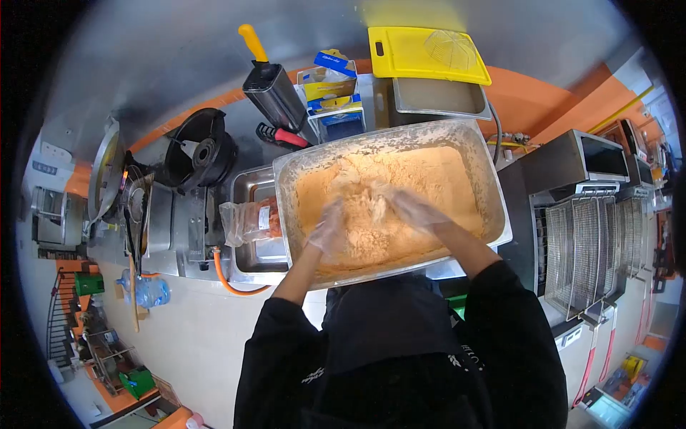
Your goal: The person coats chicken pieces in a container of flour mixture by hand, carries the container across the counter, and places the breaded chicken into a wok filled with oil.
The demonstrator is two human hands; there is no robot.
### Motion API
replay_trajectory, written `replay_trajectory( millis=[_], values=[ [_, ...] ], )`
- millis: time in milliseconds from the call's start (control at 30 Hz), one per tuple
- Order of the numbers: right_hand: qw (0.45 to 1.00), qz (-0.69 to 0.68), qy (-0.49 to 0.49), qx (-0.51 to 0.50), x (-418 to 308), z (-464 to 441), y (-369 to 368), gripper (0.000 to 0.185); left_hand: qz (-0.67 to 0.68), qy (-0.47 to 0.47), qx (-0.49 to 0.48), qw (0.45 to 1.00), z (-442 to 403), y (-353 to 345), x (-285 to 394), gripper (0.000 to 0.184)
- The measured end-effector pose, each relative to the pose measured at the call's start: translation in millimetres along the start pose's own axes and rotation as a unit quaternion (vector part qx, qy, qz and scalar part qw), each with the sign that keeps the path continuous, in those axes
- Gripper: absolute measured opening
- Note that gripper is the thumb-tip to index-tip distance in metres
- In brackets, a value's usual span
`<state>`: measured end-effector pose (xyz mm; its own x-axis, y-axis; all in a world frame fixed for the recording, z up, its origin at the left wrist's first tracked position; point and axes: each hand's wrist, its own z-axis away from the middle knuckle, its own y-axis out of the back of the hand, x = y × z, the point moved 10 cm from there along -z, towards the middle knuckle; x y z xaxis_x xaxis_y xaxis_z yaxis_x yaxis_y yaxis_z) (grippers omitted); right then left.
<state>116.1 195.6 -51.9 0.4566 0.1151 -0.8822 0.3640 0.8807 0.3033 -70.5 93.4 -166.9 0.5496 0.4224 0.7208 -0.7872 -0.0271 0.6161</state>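
Note:
A large metal pan (pixel 500 207) holds a deep bed of orange-tinted breading flour (pixel 436 168). Flour-coated pieces (pixel 361 189) are heaped in its middle, blurred by motion; their kind is hard to make out. At the left side of this heap is my left hand (pixel 329 225), in a clear plastic glove. My right hand (pixel 414 209), gloved the same way, reaches in from the right side. The fingertips of both hands are smeared and partly lost against the floury pieces, so their grip does not show.
Left of the pan, a bag of reddish food (pixel 254 223) lies in a steel tray (pixel 250 266). Behind stand a knife holder (pixel 275 96), boxes (pixel 332 93), a red-handled tool (pixel 286 136) and a yellow cutting board (pixel 411 53). Fryer baskets (pixel 582 250) are at right.

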Motion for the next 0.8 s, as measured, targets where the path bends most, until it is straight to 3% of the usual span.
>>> replay_trajectory(
  millis=[33, 67, 133, 200, 267, 333, 367, 433, 467, 500, 533, 567, 633, 667, 767, 800],
  values=[
    [0.999, 0.050, -0.004, -0.005, -3, -1, 8, 0.037, -0.052, -0.038, 0.029, 0.997, -5, 10, -6, 0.042],
    [0.993, 0.105, -0.048, -0.023, 10, 3, 18, 0.037, -0.105, -0.071, 0.023, 0.992, -9, 7, -13, 0.042],
    [0.982, 0.172, -0.046, -0.062, 17, 9, 11, 0.037, -0.210, -0.134, -0.016, 0.968, -19, -16, -43, 0.041],
    [0.973, 0.199, 0.046, -0.103, 12, 12, -24, 0.038, -0.314, -0.191, -0.089, 0.925, -32, -58, -90, 0.040],
    [0.967, 0.206, 0.113, -0.095, 14, -7, -57, 0.039, -0.132, -0.015, -0.107, 0.985, -25, -54, -52, 0.039],
    [0.949, 0.227, 0.216, -0.045, -6, -17, -66, 0.040, 0.053, 0.111, -0.084, 0.989, -18, -39, -9, 0.038],
    [0.931, 0.239, 0.274, -0.009, -19, -15, -63, 0.041, 0.122, 0.134, -0.073, 0.981, -18, -30, 7, 0.037],
    [0.915, 0.258, 0.305, 0.049, -35, 14, -31, 0.043, 0.318, 0.025, -0.070, 0.945, -14, -18, 29, 0.038],
    [0.904, 0.270, 0.321, 0.076, -38, 28, -12, 0.044, 0.291, 0.042, -0.085, 0.952, -7, -12, 34, 0.037],
    [0.916, 0.305, 0.259, -0.009, -8, 20, -15, 0.036, 0.264, 0.057, -0.101, 0.958, 1, -5, 40, 0.037],
    [0.917, 0.336, 0.194, -0.093, 31, 11, -18, 0.029, 0.102, 0.145, -0.118, 0.977, 18, 8, 41, 0.037],
    [0.906, 0.363, 0.126, -0.175, 61, 7, -25, 0.024, -0.058, 0.225, -0.163, 0.959, 39, 22, 44, 0.037],
    [0.862, 0.396, 0.229, -0.219, 51, 29, -64, 0.017, -0.206, 0.159, -0.257, 0.931, 59, -2, 34, 0.035],
    [0.835, 0.410, 0.278, -0.239, 46, 39, -82, 0.019, -0.243, 0.111, -0.289, 0.919, 65, -20, 33, 0.033],
    [0.802, 0.466, 0.255, -0.272, 15, 35, -111, 0.023, -0.202, 0.028, -0.318, 0.926, 63, -74, 39, 0.030],
    [0.740, 0.556, 0.260, -0.274, 24, 28, -122, 0.023, -0.134, 0.053, -0.294, 0.945, 59, -74, 38, 0.029]
  ],
)
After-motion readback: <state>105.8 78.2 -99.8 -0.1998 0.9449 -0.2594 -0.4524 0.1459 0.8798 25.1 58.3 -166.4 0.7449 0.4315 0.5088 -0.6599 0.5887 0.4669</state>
